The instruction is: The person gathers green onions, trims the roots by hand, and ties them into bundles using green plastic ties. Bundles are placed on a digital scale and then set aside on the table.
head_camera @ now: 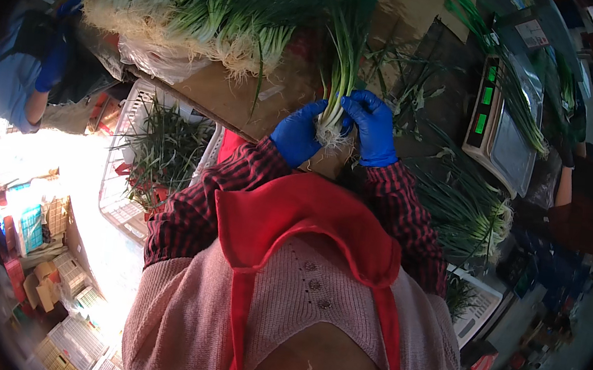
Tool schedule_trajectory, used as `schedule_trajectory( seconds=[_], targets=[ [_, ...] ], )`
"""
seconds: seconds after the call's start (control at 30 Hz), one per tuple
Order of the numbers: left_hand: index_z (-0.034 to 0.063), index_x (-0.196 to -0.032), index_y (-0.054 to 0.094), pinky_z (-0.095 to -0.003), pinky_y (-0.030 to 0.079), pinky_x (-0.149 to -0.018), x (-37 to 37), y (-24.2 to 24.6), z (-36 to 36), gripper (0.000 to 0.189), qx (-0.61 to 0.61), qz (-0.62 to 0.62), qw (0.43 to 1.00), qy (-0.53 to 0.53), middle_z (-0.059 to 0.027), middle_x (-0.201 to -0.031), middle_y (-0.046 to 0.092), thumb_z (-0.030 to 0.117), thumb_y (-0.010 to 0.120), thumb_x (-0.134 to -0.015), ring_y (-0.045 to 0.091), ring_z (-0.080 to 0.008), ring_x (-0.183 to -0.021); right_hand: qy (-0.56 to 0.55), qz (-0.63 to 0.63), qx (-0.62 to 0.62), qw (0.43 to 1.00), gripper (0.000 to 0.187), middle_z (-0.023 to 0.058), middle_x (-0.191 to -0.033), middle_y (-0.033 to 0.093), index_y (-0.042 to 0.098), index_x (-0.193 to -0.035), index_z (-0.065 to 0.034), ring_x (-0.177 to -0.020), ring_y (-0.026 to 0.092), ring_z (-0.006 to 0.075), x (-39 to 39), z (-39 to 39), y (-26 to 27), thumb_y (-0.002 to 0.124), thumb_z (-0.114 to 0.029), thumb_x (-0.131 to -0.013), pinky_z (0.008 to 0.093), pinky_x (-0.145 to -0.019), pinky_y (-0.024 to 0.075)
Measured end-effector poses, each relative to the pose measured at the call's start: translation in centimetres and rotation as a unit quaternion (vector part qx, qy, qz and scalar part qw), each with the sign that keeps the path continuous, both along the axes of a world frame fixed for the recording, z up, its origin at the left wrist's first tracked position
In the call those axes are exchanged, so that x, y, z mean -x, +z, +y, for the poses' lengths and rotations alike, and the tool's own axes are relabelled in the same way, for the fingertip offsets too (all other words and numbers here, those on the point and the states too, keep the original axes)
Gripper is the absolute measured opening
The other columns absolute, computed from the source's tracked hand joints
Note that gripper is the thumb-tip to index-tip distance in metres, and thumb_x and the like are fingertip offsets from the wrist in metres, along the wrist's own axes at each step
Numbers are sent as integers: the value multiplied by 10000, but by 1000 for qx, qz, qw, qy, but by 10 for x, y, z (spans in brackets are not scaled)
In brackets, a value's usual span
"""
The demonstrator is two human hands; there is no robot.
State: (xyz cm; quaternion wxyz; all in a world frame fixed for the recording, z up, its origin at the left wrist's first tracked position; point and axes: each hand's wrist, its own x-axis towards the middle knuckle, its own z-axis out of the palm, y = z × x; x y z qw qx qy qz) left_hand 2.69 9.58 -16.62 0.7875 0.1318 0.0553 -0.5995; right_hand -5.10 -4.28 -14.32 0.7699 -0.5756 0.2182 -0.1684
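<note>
My left hand (296,133), in a blue glove, grips a small bunch of green onions (345,65) from the left, close to its white root end. From the right, my right hand (373,131), gloved in blue too, has its thumb and fingers on the same stalks. Pale stringy roots hang towards me between the hands, while the green leaves point away across the brown work table (219,98). A big heap of green onions (184,16) lies at the far left of the table, roots facing me. More green onions (456,212) lie beside my right forearm.
At the right stands a weighing scale (483,104) with lit green displays and green onions (526,111) on its pan. Loose leaf scraps (409,96) litter the table. A white plastic basket (112,187) of leaves stands lower left. Other people work at left (15,74) and right (586,210).
</note>
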Motion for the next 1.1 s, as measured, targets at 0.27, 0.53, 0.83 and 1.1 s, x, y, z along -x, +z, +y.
schedule_trajectory(
  seconds=[0.27, 0.53, 0.83, 1.1],
  targets=[
    [18, -1138, 515, -363, 468, -879, -5, -21, 5, 266, -39, 18, 996, -83, -120, -1037, 597, 173, 486, -924, 585, -243, -956, -20, 64, 369, 927, 122, 38, -650, 558, 596, -800, -31, -559, 524, 104, 5, 8, -4, 654, -136, -818, 296, -495, 416],
    [10, -1220, 466, -334, 501, -800, -2, 0, 1, 336, -31, 17, 999, -30, -118, -1078, 586, 138, 505, -911, 602, -202, -893, 230, -85, -21, 969, 86, 63, -792, 581, 571, -902, -27, -657, 558, 142, 52, 5, 42, 590, -30, -818, 259, -602, 449],
    [11, -1219, 458, -285, 473, -798, 15, 21, -8, 367, -160, -457, 869, 100, -101, -1075, 585, 33, 548, -864, 595, -186, -911, 8, 30, 132, 991, 345, 71, -922, 567, 549, -1107, -2, -750, 564, 145, 33, -17, 14, 648, -116, -798, 296, -669, 477],
    [11, -1276, 425, -229, 435, -806, 5, 5, 5, 454, -51, -193, 979, -47, -44, -1090, 565, 10, 526, -833, 538, -105, -938, 43, 79, -44, 995, 234, 19, -841, 602, 592, -1037, -11, -731, 547, 89, 12, -4, -18, 600, -137, -840, 236, -652, 443]
  ],
)
